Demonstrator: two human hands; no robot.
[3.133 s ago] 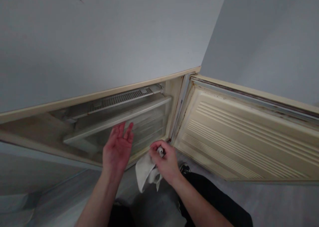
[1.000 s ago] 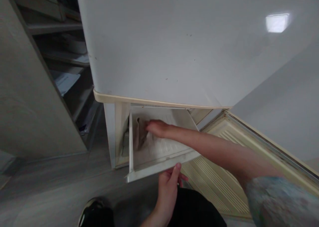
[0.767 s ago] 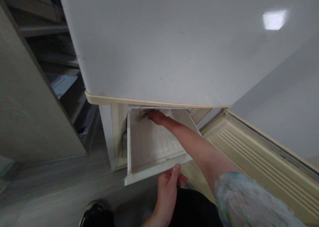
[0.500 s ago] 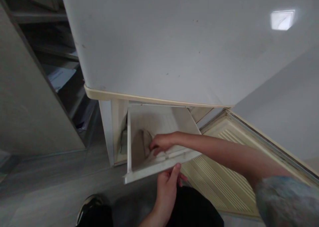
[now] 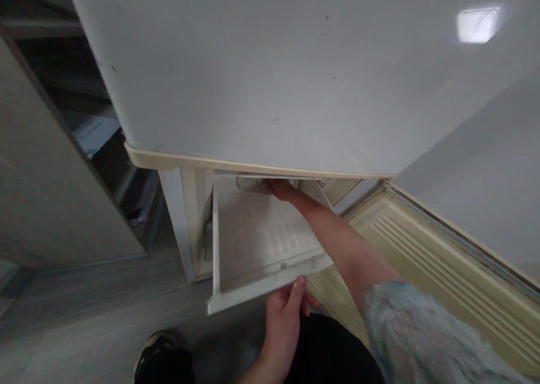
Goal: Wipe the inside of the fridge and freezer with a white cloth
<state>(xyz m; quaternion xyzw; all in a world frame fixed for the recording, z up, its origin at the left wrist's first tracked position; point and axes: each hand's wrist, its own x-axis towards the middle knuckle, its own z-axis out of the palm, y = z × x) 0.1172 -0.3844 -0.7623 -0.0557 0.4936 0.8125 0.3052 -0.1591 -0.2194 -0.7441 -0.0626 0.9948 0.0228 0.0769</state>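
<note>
Your right hand [image 5: 282,188] has moved rearward in the drawer [image 5: 248,295], bringing the cloth [image 5: 252,185] to the back — grip closed on cloth; your left hand [image 5: 283,319] pinches the front edge.

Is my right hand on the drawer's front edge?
No, your right hand is at the back of the drawer; your left hand is at its front edge.

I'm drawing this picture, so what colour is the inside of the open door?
The open door's inside is pale yellow, clearest in the head view.
</note>
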